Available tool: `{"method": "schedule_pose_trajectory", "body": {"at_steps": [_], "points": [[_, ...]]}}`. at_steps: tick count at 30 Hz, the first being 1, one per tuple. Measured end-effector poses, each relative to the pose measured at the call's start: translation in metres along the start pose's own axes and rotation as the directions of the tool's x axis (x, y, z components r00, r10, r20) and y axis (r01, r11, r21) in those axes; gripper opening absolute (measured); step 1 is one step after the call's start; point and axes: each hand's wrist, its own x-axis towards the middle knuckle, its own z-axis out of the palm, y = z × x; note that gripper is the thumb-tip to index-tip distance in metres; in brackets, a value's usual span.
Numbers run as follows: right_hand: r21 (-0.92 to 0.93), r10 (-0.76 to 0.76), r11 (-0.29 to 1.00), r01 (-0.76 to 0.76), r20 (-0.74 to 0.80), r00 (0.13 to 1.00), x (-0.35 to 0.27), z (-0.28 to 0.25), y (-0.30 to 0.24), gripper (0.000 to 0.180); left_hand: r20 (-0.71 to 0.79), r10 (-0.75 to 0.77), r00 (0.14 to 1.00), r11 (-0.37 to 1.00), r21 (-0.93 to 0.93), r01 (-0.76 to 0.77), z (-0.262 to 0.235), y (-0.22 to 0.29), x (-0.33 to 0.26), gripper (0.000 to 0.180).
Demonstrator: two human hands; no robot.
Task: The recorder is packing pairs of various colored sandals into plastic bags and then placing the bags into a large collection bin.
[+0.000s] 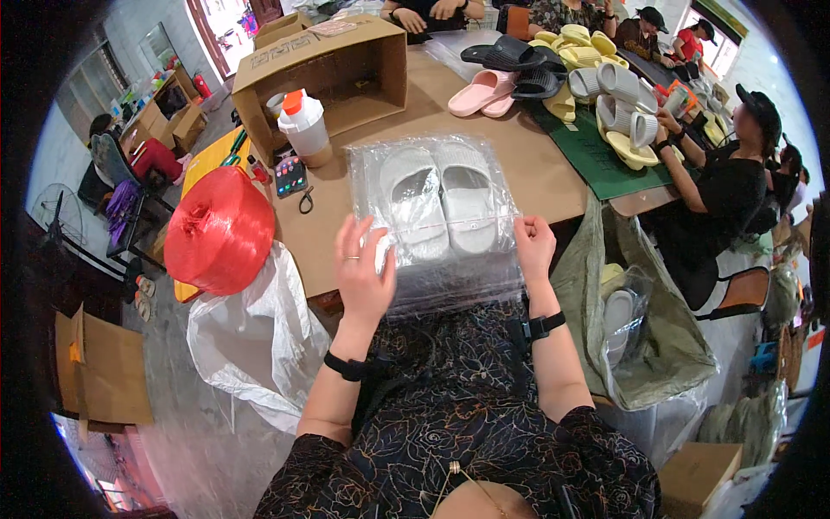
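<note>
A pair of light grey slide sandals [471, 195] lies side by side inside a clear plastic bag [372, 169] on the table edge in front of me. The bag sits on a stack of clear plastic, and a thin line crosses it between my hands. My right hand [535, 248] pinches the bag's right edge near the end of that line. At the bag's left edge, my left hand [359, 268] has its fingers curled around a crumpled whitish scrap of plastic [381, 249]. Whether that scrap is part of the bag, I cannot tell.
Left stand a red twine roll [220, 229], an open carton [324, 73], an orange-capped bottle [304, 130], a phone [290, 176] and small scissors [306, 201]. Slides [519, 78] are piled at the back. A green sack [653, 381] hangs right, near a seated co-worker [726, 182].
</note>
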Motion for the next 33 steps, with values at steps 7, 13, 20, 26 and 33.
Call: {"method": "schedule_pose_trajectory", "body": {"at_steps": [7,13,20,26,33], "points": [[-0.049,-0.031,0.998,0.03,-0.016,0.999,-0.007,0.001,-0.001,0.019,0.438,0.211,0.874,0.977,-0.088,-0.192,0.049,-0.006,-0.025,0.049],[-0.417,-0.602,0.748,0.516,-0.1,0.792,-0.03,0.007,-0.062,0.037,0.509,0.141,0.849,0.99,-0.056,-0.13,0.056,-0.011,-0.031,0.052],[0.008,-0.653,0.668,0.744,0.485,0.582,-0.088,0.063,-0.083,0.052,0.515,0.185,0.837,0.98,-0.033,-0.196,0.06,-0.015,-0.034,0.054],[-0.229,-0.52,0.676,0.7,0.525,0.674,-0.068,0.046,-0.054,0.057,0.48,0.151,0.864,0.989,-0.082,-0.127,0.057,-0.011,-0.03,0.05],[-0.422,-0.386,0.727,0.542,0.402,0.831,-0.033,-0.004,-0.01,0.047,0.484,0.138,0.864,0.99,-0.082,-0.112,0.055,-0.014,-0.032,0.049]]}}
